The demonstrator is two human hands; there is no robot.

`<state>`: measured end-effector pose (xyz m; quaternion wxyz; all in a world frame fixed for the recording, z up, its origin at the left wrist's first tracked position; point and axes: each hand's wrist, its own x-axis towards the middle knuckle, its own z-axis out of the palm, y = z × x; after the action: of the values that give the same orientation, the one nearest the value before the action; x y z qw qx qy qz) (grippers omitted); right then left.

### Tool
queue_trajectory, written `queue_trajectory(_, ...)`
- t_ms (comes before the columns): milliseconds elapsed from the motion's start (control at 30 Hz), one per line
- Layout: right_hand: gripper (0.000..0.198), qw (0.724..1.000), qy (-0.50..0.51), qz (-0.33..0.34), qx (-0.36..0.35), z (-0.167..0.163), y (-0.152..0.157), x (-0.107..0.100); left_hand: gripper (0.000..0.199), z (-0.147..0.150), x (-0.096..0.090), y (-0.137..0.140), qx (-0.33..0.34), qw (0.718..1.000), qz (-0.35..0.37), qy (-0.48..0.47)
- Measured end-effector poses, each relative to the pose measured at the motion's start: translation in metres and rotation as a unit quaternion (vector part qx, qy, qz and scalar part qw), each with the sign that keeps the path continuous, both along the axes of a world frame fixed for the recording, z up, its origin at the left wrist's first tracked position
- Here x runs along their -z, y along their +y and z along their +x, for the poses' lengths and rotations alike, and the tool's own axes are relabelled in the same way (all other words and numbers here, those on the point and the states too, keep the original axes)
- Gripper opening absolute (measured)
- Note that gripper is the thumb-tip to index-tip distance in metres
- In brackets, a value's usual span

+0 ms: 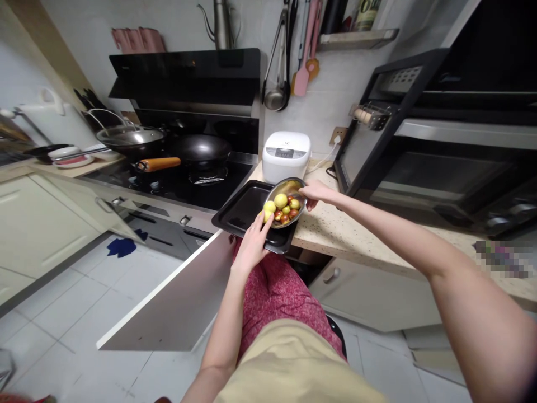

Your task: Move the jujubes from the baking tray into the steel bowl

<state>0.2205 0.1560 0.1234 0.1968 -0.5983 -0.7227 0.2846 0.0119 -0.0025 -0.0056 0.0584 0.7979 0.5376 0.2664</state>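
A metal bowl [296,187] is tilted to the left above a black baking tray [241,204] at the counter's edge. In it lie pale yellow round fruits [281,200] and several smaller red-and-green fruits [285,218] that look like fresh jujubes. My right hand [315,193] is closed on the bowl's right rim. At the lower left rim is my left hand [254,240], its fingers stretched out against the yellow fruits and the bowl's edge; the thumb is partly hidden.
Behind the tray stands a white rice cooker [287,155]. To the left, a wok [201,148] with an orange handle sits on the black stove [176,184]. An open cabinet door [176,296] sticks out beside my legs. An oven [453,179] is at the right.
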Motion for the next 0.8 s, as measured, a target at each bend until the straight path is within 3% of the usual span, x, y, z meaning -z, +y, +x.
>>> queue_trajectory(100, 0.011, 0.997, -0.073, -0.014, -0.03, -0.011, 0.005, -0.014, 0.105, -0.001, 0.003, 0.001, -0.014, 1.0, -0.002, 0.021)
queue_trajectory(433, 0.017, 0.976, -0.203, 0.048, -0.069, -0.04, 0.008, -0.05, 0.102, 0.008, 0.002, -0.001, -0.039, 0.997, -0.007, 0.068)
queue_trajectory(800, 0.011, 0.967, -0.235, 0.089, -0.046, -0.041, 0.009, -0.055, 0.099, 0.006, 0.005, 0.0, -0.029, 0.997, 0.014, 0.069)
